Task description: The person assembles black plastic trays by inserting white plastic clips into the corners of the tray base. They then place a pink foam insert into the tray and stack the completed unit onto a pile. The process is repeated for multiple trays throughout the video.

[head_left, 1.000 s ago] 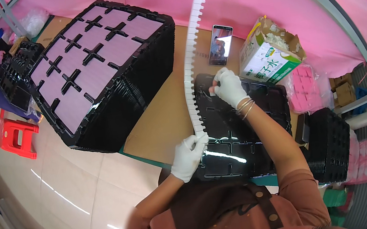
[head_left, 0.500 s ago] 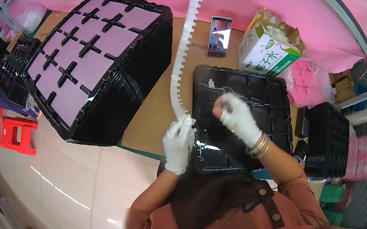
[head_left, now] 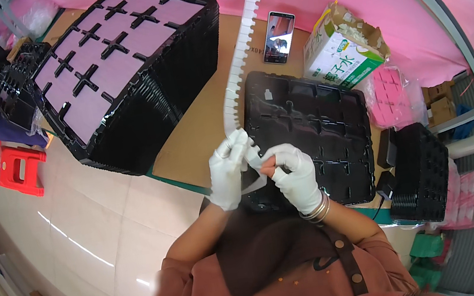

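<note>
A long white strip with evenly spaced tabs along one edge runs down from the top of the view to my hands. My left hand, in a white glove, is closed on it near its lower part. My right hand, in a white glove with bare fingertips, pinches the strip just beyond the left hand. A short tail of the strip curls below, between the hands. Beneath and to the right lies a black moulded plastic tray with shallow compartments. A small white piece sits on its upper left.
A tall stack of black trays with pale purple sheets stands on the left of the cardboard-covered table. A phone and an open carton of white scraps are at the back. More black trays and pink bagged pieces are at right.
My right hand has come down and left from over the tray to the strip and now pinches it. My left hand stays on the strip, with the lower strip now curling between both hands.
</note>
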`<state>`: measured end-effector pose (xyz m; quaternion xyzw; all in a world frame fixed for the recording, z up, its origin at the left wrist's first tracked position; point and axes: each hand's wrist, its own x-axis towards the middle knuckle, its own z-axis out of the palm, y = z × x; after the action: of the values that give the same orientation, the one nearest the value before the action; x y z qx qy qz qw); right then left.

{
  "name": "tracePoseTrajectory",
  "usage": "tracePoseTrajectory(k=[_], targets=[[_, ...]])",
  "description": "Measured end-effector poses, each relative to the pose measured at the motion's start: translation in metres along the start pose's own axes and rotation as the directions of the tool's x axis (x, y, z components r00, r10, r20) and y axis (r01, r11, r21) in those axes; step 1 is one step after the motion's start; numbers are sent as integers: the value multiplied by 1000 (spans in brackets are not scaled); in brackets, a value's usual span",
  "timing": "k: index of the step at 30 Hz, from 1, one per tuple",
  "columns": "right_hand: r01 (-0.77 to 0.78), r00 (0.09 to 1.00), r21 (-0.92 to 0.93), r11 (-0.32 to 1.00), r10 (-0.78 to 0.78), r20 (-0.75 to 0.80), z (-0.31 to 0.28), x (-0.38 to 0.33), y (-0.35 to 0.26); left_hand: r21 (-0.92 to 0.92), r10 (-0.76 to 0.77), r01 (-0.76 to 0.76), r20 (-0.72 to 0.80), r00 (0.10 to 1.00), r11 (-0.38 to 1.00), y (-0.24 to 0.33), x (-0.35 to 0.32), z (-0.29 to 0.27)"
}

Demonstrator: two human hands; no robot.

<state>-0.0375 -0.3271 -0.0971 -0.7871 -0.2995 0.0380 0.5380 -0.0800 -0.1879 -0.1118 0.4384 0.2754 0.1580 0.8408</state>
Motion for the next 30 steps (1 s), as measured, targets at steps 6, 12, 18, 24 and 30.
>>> tracePoseTrajectory(k=[6, 12, 18, 24, 30], targets=[[22, 980, -178, 984, 14, 196, -34, 7, 12, 303, -37, -43, 253, 967, 952, -24, 15, -26], [133, 962, -526, 840, 18, 272, -2, -23, 30, 360, -165, 50, 298, 940, 932, -32, 21, -33], [76, 975, -560, 825, 55, 214, 0, -18, 31, 352, -104, -5, 290, 951, 936, -44, 20, -36], [148, 970, -431, 890, -46, 237, -12, -19, 31, 308, -179, 119, 177, 968, 944, -22, 8, -26], [-496, 868, 349, 795, 467, 169, 6, -2, 20, 339, 262, -316, 196, 945, 886, -19, -7, -13]])
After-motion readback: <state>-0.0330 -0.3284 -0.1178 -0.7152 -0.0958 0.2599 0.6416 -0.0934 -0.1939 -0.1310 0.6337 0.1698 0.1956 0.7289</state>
